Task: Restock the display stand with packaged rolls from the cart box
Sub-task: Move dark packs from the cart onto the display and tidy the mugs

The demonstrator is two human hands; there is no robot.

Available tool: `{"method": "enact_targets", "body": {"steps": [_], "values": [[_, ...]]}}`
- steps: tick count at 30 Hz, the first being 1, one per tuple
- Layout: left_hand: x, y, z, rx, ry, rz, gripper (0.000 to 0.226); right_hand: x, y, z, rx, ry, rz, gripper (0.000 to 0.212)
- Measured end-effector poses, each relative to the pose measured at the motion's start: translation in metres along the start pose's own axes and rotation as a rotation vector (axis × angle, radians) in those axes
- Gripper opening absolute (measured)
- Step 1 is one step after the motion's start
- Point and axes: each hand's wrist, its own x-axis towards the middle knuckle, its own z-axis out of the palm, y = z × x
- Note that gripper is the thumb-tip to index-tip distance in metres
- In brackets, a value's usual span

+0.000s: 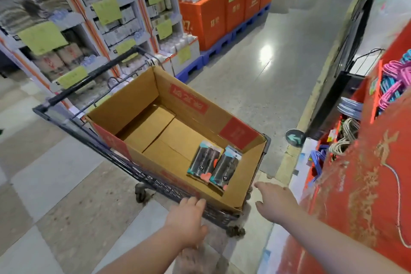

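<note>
"45" on both packaged rolls (205, 160) in the cart box (124, 104); perhaps "27" on the orange cartons (209, 22).

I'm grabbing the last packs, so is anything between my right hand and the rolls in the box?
Only the end wall of the cardboard box stands between the right hand and the two packaged rolls. The top is open and nothing lies on them.
</note>
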Motion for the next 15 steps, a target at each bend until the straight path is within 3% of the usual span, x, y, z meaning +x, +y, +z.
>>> {"method": "enact_targets", "body": {"steps": [10, 15], "values": [[0.136, -0.033, -0.074, 0.065, 0.027, 0.188, 0.063, 0.055, 0.006, 0.021, 0.099, -0.185, 0.167, 0.049], [0.204, -0.063, -0.094, 0.065, -0.063, 0.211, 0.061, 0.102, -0.014, 0.005, 0.135, -0.158, 0.218, 0.022]]}}
